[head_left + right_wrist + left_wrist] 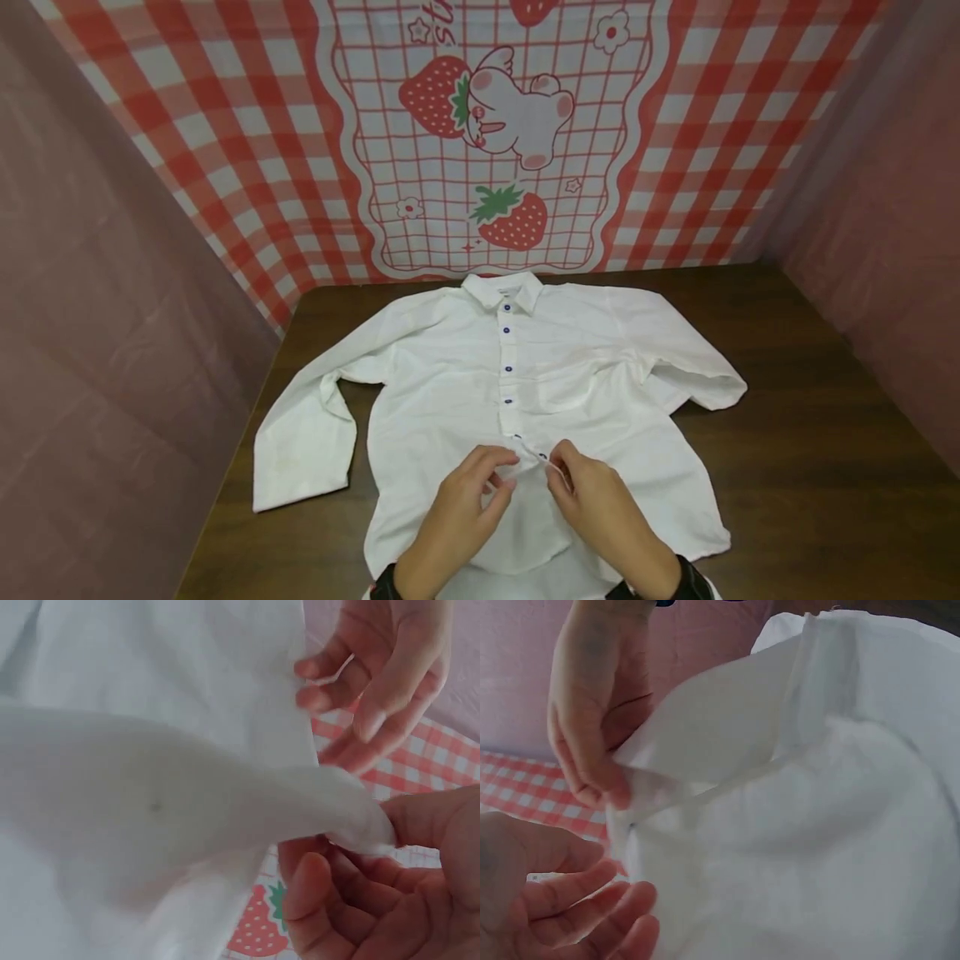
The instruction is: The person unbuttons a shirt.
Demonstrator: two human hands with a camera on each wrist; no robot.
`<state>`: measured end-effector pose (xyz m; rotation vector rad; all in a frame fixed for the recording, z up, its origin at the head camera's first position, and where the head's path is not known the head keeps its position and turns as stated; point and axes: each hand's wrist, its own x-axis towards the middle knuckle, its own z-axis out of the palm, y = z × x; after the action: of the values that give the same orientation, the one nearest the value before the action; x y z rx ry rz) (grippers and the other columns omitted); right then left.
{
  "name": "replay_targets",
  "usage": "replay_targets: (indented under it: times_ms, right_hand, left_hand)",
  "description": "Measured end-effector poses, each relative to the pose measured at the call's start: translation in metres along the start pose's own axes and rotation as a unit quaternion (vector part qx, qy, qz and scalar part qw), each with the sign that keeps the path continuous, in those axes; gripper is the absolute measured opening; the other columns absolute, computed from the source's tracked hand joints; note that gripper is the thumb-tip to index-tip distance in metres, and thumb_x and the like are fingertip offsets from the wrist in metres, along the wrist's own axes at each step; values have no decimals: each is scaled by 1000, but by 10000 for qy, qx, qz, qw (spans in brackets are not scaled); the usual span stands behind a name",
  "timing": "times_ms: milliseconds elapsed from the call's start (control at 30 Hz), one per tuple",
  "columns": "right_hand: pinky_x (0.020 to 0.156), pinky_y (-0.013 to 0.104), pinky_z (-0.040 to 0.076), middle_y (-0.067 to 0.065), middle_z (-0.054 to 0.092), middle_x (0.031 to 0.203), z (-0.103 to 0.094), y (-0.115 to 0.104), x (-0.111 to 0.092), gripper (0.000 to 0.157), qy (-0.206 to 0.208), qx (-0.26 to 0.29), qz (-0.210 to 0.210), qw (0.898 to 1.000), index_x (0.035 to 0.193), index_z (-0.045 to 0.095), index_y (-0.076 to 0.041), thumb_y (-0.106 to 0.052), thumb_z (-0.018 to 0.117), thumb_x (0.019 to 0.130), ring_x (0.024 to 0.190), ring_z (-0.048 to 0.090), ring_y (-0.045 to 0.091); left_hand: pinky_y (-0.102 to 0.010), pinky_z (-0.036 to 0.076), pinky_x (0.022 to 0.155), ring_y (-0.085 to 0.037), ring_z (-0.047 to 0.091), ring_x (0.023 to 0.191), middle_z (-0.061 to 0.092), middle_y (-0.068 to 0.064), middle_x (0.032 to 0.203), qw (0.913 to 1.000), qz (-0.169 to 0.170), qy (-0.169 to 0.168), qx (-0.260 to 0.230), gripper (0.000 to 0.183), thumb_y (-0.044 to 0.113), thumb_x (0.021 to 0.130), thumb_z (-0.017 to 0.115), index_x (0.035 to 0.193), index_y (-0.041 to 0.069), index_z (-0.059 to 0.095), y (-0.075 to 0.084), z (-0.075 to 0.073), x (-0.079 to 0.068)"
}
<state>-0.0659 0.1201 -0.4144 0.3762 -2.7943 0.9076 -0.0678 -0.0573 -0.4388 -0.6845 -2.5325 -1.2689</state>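
A white long-sleeved shirt lies front up, its collar pointing away from me. Small dark blue buttons run down its front strip. Low on that strip, my right hand pinches the fabric edge between thumb and fingers, lifting a fold; a blue button shows right by its fingertips. My left hand hovers at the other side of the strip, fingers loosely bent and thumb apart. In the right wrist view, the left fingers are beside the cloth edge and grip nothing.
The shirt is spread on a dark brown wooden table. One sleeve bends down at the left; the other ends at the right. Behind hangs a red-and-white checked cloth with strawberries. Pinkish curtains flank both sides.
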Motion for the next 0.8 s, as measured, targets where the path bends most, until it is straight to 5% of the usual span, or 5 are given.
replay_targets:
  times_ms: [300,600,800]
  right_hand:
    - [48,14,37,-10,58,65,-1,-8,-3,18,1038,461,-308,9931,80,52,-16,-2,65,82,53,40,-8]
    - [49,12,37,-16,52,67,2,-12,-10,20,1140,834,-624,9880,81,53,-16,0,66,81,58,42,-8]
    - [49,13,39,-17,52,71,3,-11,-14,22,907,928,-764,9886,81,54,-17,1,66,81,58,40,-9]
  left_hand:
    - [-14,47,58,1,50,62,57,-2,109,9967,129,692,-392,21,7,84,66,105,10,64,13,13,14]
    - [-5,33,53,5,39,57,53,4,86,9972,-145,634,356,11,20,86,66,94,13,69,14,19,12]
    - [-6,32,50,1,39,54,53,4,84,9972,-286,686,102,7,15,82,68,89,13,70,12,20,10]
